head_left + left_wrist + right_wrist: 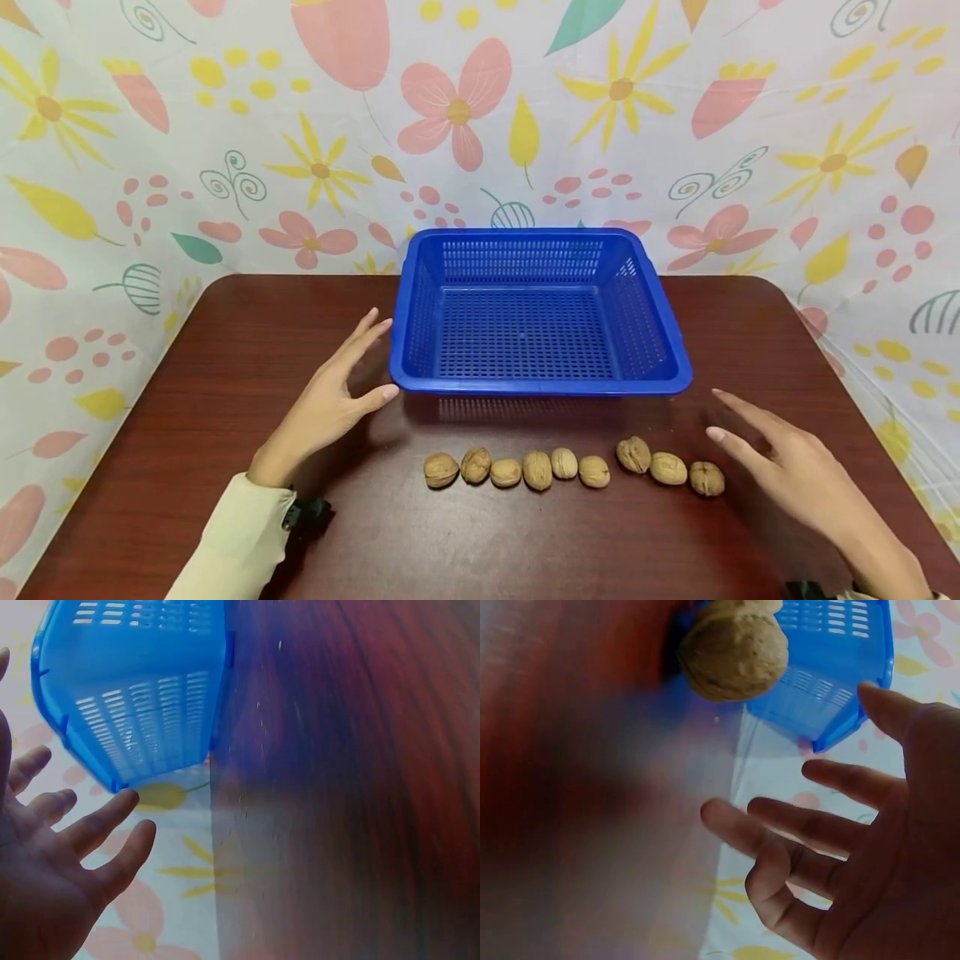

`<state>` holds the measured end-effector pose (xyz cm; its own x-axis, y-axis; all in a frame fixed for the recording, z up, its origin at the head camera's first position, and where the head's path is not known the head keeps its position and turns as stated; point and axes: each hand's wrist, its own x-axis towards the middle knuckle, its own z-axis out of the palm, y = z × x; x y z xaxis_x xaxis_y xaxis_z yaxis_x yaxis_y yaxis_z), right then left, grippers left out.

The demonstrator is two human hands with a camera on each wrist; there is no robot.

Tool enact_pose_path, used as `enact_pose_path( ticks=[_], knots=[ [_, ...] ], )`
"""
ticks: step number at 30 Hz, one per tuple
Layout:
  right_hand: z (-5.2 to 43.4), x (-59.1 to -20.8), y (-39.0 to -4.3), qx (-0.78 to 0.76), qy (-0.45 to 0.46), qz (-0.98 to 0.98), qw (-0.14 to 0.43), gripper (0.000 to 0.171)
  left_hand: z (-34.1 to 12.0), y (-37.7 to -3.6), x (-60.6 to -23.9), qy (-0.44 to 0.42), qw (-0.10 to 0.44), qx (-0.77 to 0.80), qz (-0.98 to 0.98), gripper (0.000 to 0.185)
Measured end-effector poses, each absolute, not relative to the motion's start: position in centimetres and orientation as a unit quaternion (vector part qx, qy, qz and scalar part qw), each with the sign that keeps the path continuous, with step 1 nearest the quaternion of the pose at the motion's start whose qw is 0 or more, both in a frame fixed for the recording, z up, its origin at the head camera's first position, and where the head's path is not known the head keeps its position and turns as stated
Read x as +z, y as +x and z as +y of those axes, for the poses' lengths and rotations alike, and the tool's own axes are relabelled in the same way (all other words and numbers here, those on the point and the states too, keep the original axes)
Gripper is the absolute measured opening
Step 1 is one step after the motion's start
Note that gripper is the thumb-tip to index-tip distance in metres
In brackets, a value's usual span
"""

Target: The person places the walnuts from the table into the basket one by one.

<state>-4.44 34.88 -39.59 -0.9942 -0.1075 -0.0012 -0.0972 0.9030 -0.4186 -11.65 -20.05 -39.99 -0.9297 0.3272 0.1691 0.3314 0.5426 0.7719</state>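
A blue plastic basket (pixel 540 387) with slotted walls stands on the table, and its floor is bare. In front of it, several walnuts (pixel 537 471) lie in an uneven row, with three set a little apart at the right end. My left hand (pixel 318 412) is beside the basket's left rim, fingers spread; whether the thumb touches the corner I cannot tell. To the right of the row, my right hand (pixel 798 471) hovers near the last walnut (pixel 707 479), holding nothing. The right wrist view shows a walnut (pixel 735 652) close up, apart from the relaxed fingers (pixel 810 821).
The dark red-brown wooden table (pixel 247 358) has rounded back corners. Behind and around it hangs a white cloth (pixel 465 192) printed with flowers and leaves. A black strap (pixel 307 512) is at the left wrist, by a cream sleeve (pixel 240 533).
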Motion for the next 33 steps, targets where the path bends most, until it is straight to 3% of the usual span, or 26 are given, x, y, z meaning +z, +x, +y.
enact_pose_path(
  ticks=[6,16,33],
  knots=[
    [35.4,-40.6,-3.1,-0.257,-0.053,0.964,0.029,0.051,-19.2,-12.9,-40.7,-0.208,0.009,-0.476,-0.854,0.089],
    [35.9,-42.2,-2.1,-0.435,-0.049,0.891,0.118,0.052,-18.6,-13.9,-41.5,-0.225,-0.001,-0.499,-0.837,0.092],
    [35.6,-43.6,-2.0,-0.448,-0.093,0.886,0.078,0.034,-18.2,-14.5,-42.0,-0.244,-0.002,-0.544,-0.802,0.09]
  ],
)
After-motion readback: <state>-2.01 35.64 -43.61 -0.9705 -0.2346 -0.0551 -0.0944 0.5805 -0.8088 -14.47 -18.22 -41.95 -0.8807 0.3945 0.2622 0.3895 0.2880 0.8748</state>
